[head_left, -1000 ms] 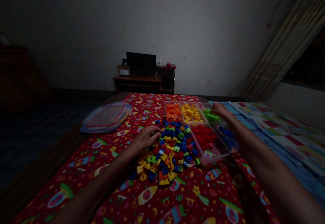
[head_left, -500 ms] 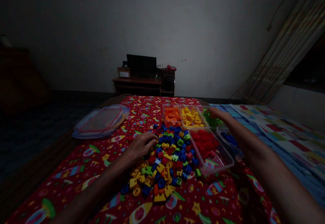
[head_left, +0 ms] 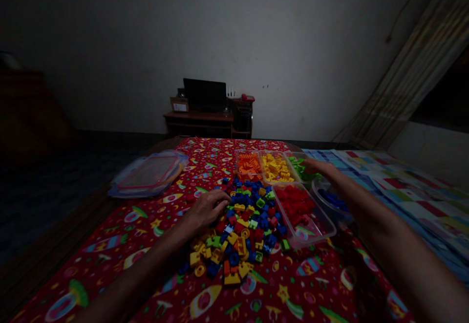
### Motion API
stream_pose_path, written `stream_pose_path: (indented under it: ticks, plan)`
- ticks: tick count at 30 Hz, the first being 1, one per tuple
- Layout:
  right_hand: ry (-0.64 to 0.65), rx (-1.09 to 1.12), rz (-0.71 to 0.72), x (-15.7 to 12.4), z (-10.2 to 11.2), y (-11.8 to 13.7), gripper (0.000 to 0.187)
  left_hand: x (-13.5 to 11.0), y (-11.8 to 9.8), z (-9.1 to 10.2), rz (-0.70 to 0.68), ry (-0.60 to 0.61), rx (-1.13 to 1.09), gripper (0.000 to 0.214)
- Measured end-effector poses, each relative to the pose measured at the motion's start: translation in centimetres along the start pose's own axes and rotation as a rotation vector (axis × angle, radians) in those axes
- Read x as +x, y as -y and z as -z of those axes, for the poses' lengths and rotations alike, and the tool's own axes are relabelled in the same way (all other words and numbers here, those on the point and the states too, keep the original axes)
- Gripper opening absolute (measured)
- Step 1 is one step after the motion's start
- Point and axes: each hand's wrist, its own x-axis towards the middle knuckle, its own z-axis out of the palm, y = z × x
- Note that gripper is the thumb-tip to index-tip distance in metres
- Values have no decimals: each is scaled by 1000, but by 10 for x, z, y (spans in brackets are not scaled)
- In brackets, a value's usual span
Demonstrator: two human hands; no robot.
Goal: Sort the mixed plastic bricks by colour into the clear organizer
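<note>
A pile of mixed coloured toy bricks [head_left: 242, 230] lies on a red patterned cloth [head_left: 154, 245]. My left hand [head_left: 205, 209] rests on the pile's left edge, fingers curled into the bricks; what they grip is hidden. My right hand [head_left: 315, 166] reaches over the clear tub of green bricks [head_left: 301, 165], fingers bent downward into it. Beside it stand tubs of orange bricks [head_left: 248, 164], yellow bricks [head_left: 275, 167], red bricks [head_left: 297, 205] and blue bricks [head_left: 331, 199].
Stacked clear lids [head_left: 148, 172] lie at the cloth's left. A patterned mat [head_left: 403, 186] spreads to the right. A low desk with a dark screen [head_left: 205, 96] stands by the far wall. A curtain [head_left: 410, 69] hangs at right.
My right hand has dipped lower into the green tub. My left hand has shifted slightly within the pile's left edge. The view has tilted a little.
</note>
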Motion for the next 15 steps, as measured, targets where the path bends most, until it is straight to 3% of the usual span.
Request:
stream_pose_path:
  ticks: [8, 12, 15]
  plan:
    - [-113, 189, -13, -31, 38, 24, 37, 0, 10, 2, 2, -6, 19, 26]
    - [-262, 284, 125, -66, 55, 62, 37, 1, 29, 3, 33, -71, 69, 26]
    - [-372, 381, 292, -99, 54, 100, 31, 1, 47, 3, 61, -109, 98, 28]
